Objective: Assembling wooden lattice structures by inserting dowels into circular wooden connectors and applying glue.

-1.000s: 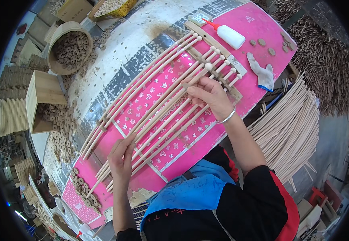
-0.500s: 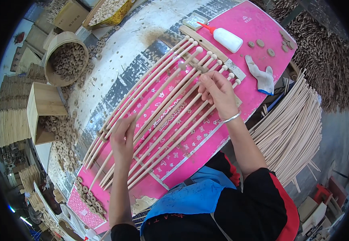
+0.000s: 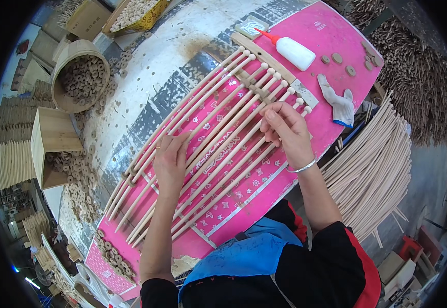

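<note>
Rods: we see about a dozen wooden dowels (image 3: 218, 133) lying side by side on the pink board (image 3: 336, 36).
Left hand (image 3: 171, 161): fingers spread flat on the near rods.
Right hand (image 3: 287, 131): pinching rod ends narrowly, near the stop bar (image 3: 275, 69).
Progress: row looks mostly aligned; glue bottle (image 3: 294, 53) untouched, the spare rod bundle (image 3: 372, 169) waits right.

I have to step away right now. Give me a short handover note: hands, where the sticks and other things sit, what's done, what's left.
Left hand: flat on the wooden sticks, fingers spread.
Right hand: fingers pinching sticks near their knobbed ends.
Sticks lie side by side on the pink board, ends toward the wooden stop bar.
Glue bottle, glove, small discs beyond.
Done: row laid out. Left: evening the ends; spare sticks lie at right.
</note>
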### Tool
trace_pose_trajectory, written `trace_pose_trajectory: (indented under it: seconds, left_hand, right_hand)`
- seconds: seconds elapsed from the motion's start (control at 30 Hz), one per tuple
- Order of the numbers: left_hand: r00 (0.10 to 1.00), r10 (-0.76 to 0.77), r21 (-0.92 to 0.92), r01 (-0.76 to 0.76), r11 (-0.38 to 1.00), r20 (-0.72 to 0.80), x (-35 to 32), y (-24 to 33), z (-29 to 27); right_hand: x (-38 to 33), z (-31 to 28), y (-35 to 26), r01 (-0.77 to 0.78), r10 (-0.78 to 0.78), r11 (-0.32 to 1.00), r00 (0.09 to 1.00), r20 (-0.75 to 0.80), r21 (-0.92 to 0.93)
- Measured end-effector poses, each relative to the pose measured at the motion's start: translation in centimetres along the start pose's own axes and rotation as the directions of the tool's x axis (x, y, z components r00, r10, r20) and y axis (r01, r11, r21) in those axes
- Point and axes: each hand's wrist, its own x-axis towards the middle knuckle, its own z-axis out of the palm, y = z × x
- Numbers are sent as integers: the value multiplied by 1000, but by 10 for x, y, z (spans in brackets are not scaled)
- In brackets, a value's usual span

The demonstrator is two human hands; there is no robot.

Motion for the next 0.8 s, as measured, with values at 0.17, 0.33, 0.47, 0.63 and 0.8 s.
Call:
trace_pose_trajectory:
  seconds: [0.17, 0.33, 0.47, 0.63, 0.8]
  left_hand:
    - [992, 125, 137, -123, 983, -6, 1, 0, 3]
    - [981, 175, 236, -150, 960, -88, -4, -12, -20]
    - [985, 167, 453, -130, 882, -43, -6, -31, -33]
    - [966, 258, 504, -210, 838, -26, 0, -35, -32]
    - [942, 317, 442, -240, 864, -108, -22, -3, -66]
  right_hand:
    - [1, 1, 4, 4, -4, 1000, 1000, 20, 17]
    - [-4, -1, 5, -18, 19, 1000, 999, 37, -12]
    - [-9, 3, 7, -22, 24, 999, 998, 55, -38]
    - [-14, 17, 12, -15, 21, 998, 994, 112, -57]
    - [-14, 50, 19, -38, 59, 996, 958, 282, -79]
